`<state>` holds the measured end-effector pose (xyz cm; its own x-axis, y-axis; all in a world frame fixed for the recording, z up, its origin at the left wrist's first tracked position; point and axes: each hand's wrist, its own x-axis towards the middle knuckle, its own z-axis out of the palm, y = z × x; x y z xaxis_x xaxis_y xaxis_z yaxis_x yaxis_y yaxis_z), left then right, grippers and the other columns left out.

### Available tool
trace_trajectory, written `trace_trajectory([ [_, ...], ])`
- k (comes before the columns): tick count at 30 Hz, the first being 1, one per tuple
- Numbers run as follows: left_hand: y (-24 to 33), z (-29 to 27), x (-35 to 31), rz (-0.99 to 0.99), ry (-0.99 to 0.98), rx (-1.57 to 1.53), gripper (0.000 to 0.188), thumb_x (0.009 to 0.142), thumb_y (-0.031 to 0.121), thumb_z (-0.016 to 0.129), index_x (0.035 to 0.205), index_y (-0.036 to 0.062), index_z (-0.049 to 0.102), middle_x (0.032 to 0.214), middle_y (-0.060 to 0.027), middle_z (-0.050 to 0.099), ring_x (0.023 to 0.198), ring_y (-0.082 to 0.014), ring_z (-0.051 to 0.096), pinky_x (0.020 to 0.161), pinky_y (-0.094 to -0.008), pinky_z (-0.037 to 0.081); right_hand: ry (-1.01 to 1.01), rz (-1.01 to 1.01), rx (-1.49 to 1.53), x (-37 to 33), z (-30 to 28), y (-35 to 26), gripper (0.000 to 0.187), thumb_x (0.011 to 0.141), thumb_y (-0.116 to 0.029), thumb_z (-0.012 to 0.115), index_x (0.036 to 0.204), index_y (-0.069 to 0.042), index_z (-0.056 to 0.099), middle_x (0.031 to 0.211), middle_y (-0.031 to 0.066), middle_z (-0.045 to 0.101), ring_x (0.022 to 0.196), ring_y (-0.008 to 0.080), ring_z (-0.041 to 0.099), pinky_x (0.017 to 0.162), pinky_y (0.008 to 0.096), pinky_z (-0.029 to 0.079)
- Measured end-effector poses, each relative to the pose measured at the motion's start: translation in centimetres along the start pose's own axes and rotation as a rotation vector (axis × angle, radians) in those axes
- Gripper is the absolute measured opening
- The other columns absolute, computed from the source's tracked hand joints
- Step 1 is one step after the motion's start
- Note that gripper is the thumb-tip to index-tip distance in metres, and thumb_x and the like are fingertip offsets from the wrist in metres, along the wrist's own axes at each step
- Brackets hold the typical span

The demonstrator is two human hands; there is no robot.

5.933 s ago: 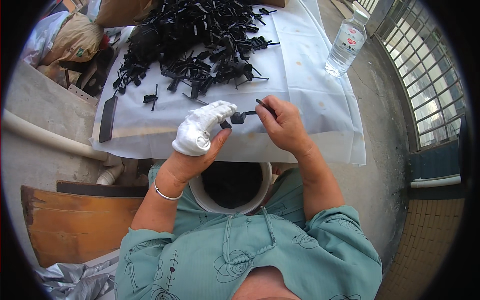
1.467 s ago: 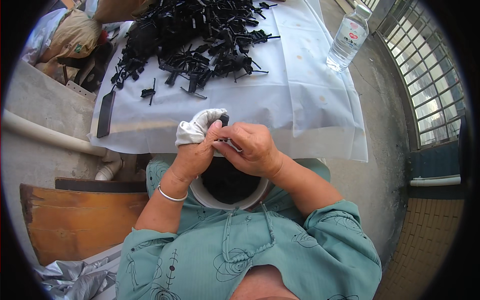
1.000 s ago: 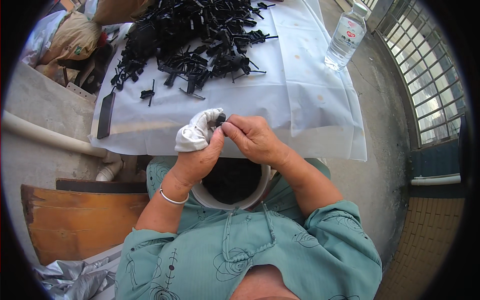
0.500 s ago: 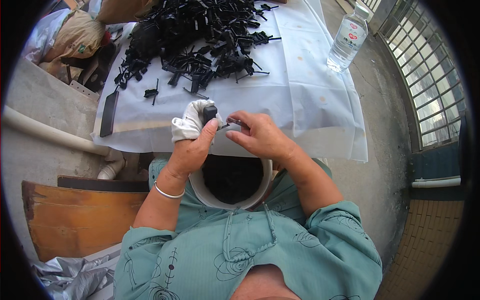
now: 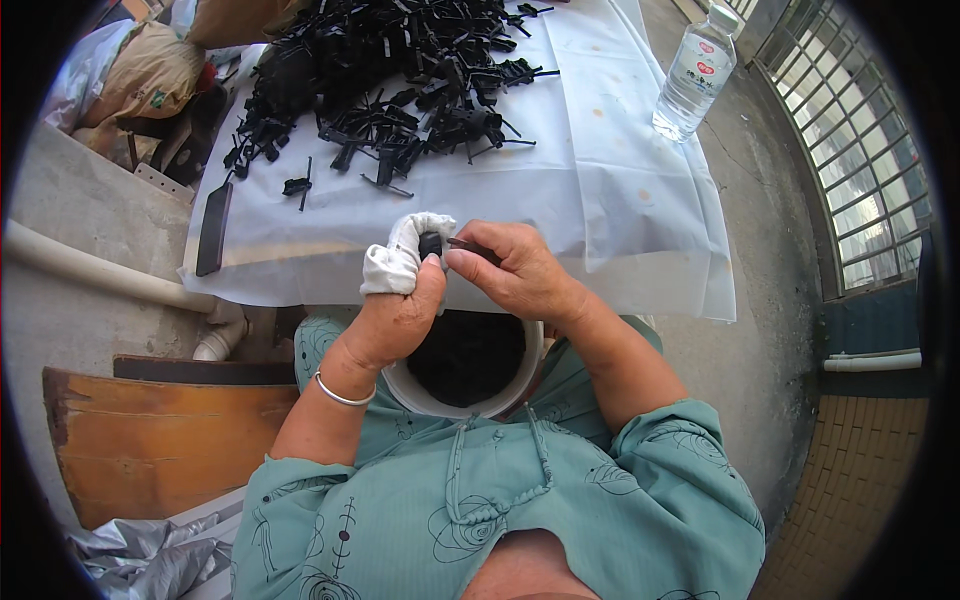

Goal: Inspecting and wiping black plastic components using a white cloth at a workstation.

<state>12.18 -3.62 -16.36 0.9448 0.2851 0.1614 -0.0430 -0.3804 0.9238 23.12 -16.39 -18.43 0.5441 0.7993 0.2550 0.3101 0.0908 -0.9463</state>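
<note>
Over the front edge of the covered table, my left hand is closed round a small black plastic part. A white glove wraps its fingers, while the thumb is bare. My bare right hand pinches a thin dark strip-like tool, whose tip meets the black part or lies right by it. Its exact kind is too small to make out. Below both hands, a white bucket holds a dark mass of black pieces. A large heap of black plastic parts with thin sprues lies farther back.
White sheeting covers the table. A clear water bottle stands at its right edge, and a flat black bar lies at its left. One loose part sits before the heap. A wooden board leans at lower left.
My left hand has shifted slightly right and turned, bringing the black part closer to my right hand. The tool's tip now meets the part or nearly does.
</note>
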Motion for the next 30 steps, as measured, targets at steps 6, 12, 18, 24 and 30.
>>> trace_trajectory([
  [6,-1.1,1.3,0.1,0.232,0.141,0.177,0.025,0.082,0.004,0.042,0.106,-0.001,0.047,0.078,-0.0131,0.056,0.068,-0.0256,0.054,0.068,-0.0325,0.045,-0.1,-0.005,-0.097,0.1,0.7,0.0,0.022,0.09,-0.018,0.05,0.077,-0.001,0.057,0.06,0.0073,0.048,0.056,0.01,0.041,0.053,0.0279,0.039],
  [12,1.2,-0.1,-0.9,0.015,-0.097,0.274,0.029,0.086,0.014,0.047,0.11,-0.0016,0.047,0.083,-0.0212,0.057,0.078,-0.0342,0.058,0.074,-0.034,0.046,-0.317,0.244,0.187,0.2,-0.3,0.0,0.032,0.092,-0.024,0.05,0.073,0.001,0.056,0.06,-0.0007,0.049,0.058,0.0064,0.041,0.053,0.0254,0.038],
  [18,-2.0,-4.8,3.2,-0.122,0.066,0.384,0.045,0.087,0.033,0.056,0.114,-0.0017,0.05,0.1,-0.0193,0.059,0.089,-0.0309,0.059,0.08,-0.0354,0.046,-0.31,0.185,-0.121,0.5,-2.2,-0.5,0.032,0.089,-0.026,0.055,0.071,0.001,0.055,0.056,-0.0002,0.044,0.056,0.0075,0.038,0.05,0.0259,0.036],
  [24,-6.6,-4.1,8.3,-0.068,0.272,0.531,0.036,0.082,0.022,0.059,0.109,-0.0011,0.053,0.103,-0.0193,0.058,0.094,-0.0315,0.057,0.083,-0.0365,0.045,-0.034,0.066,-0.222,0.7,-0.8,0.4,0.024,0.085,-0.02,0.059,0.074,0.001,0.057,0.054,0.0055,0.045,0.052,0.0106,0.039,0.049,0.0274,0.036],
  [30,-5.0,0.3,4.7,0.293,0.336,0.482,0.029,0.073,0.007,0.064,0.1,0.0,0.055,0.09,-0.0168,0.06,0.08,-0.0314,0.06,0.072,-0.0355,0.049,0.342,-0.037,-0.332,1.2,-0.5,0.5,0.019,0.083,-0.018,0.062,0.088,0.0,0.057,0.058,0.0062,0.049,0.051,0.0112,0.044,0.049,0.0281,0.038],
])
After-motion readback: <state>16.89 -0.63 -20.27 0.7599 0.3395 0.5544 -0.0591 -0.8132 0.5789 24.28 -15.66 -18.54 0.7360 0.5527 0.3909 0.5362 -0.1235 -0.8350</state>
